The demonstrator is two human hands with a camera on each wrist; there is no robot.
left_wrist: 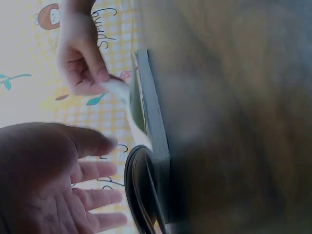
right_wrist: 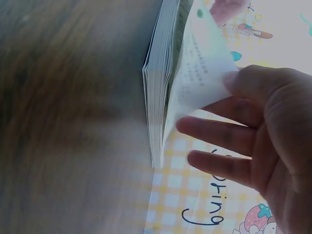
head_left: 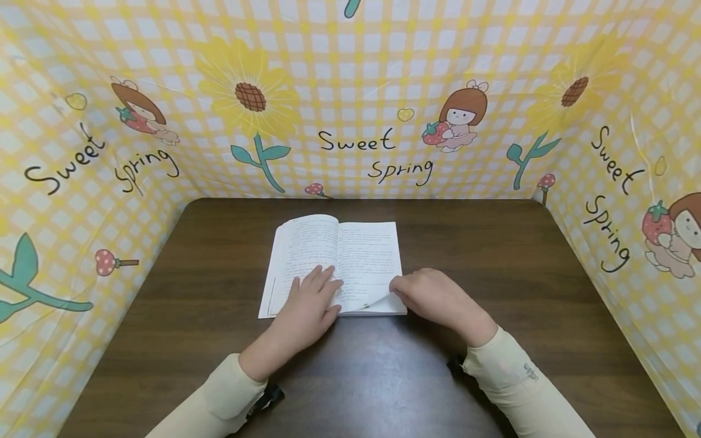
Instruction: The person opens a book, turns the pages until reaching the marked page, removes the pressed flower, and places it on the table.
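Note:
An open book (head_left: 368,255) lies on the brown table, its left pages arched near the spine. The left hand (head_left: 309,307) rests on the left page beside the spine, fingers spread and fairly straight; the left wrist view shows this hand (left_wrist: 53,180) near the curved pages (left_wrist: 141,190). At the book's lower right corner the right hand (head_left: 438,298) pinches a page and lifts it. In the right wrist view the thumb and index finger of the right hand (right_wrist: 273,122) hold the raised page (right_wrist: 200,73), with the other fingers extended below it.
The dark wooden table (head_left: 493,243) carries the book near its middle. Yellow checked cloth (head_left: 350,79) with flowers and printed words stands around the back and both sides. Dark straps (head_left: 265,401) show at the sleeves.

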